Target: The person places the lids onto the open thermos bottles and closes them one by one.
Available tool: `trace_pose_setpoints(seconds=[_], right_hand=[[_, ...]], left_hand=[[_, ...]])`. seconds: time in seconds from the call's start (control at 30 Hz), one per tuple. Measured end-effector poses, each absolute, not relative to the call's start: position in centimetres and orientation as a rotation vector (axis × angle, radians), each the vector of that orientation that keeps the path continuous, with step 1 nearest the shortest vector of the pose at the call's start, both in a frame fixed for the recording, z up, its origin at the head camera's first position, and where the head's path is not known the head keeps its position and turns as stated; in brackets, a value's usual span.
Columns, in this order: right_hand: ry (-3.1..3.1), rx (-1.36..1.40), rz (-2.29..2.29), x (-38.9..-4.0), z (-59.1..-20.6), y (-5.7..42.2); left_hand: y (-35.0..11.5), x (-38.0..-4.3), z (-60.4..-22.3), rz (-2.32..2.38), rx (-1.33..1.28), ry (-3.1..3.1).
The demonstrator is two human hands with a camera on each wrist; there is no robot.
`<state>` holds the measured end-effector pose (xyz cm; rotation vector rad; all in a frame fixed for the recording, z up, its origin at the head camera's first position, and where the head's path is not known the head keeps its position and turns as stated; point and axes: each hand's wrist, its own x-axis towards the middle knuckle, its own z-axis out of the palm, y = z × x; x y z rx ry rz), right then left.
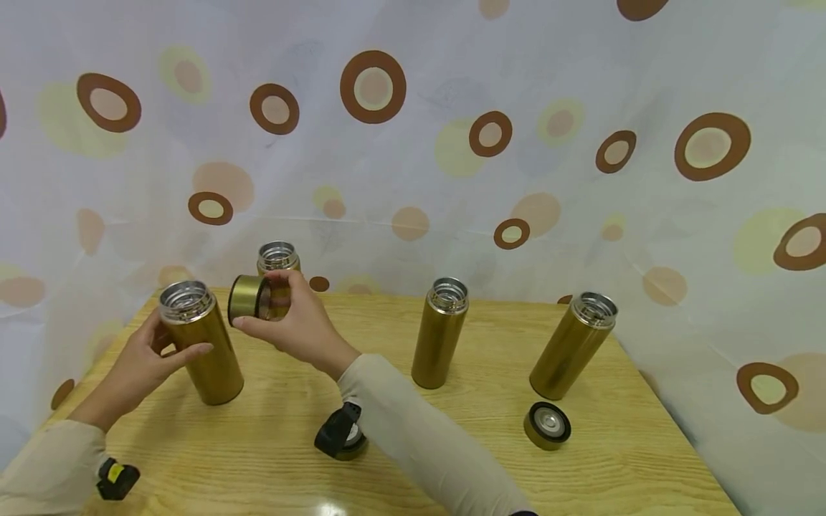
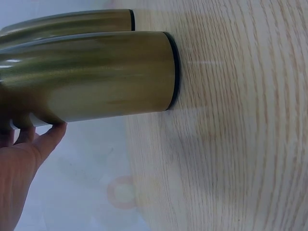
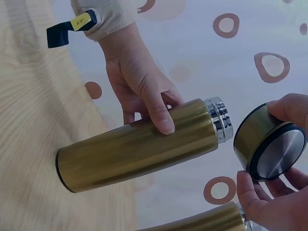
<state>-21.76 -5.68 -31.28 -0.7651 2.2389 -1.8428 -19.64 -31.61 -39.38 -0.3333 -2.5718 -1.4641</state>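
Observation:
A gold thermos bottle without its lid stands upright at the table's left. My left hand grips its upper side, thumb across the front and fingers partly hidden behind. Beside the bottle's steel mouth, my right hand holds a gold lid between thumb and fingers. The lid is tipped on its side and apart from the bottle. In the right wrist view, the lid's flat metal face with its black ring points away from the bottle neck.
Behind the right hand stands another uncapped thermos. Two more uncapped ones stand at the middle and right. One lid lies before the right bottle; another is partly hidden by the right wrist strap. A patterned curtain hangs behind the table.

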Motion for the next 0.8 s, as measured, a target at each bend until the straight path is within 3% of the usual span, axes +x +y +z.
trace_pose_setpoints(seconds=[0.5,0.8], right_hand=[[2.763,-1.231,-1.221,-22.0,-29.4,-8.0],[2.863,-1.354,-1.055,-21.9,-28.7,-9.6]], left_hand=[[-31.2,-19.4,-39.5,-1.496,-0.327,-2.562],[-31.5,-19.3,-39.4,-1.499,-0.370,-2.535]])
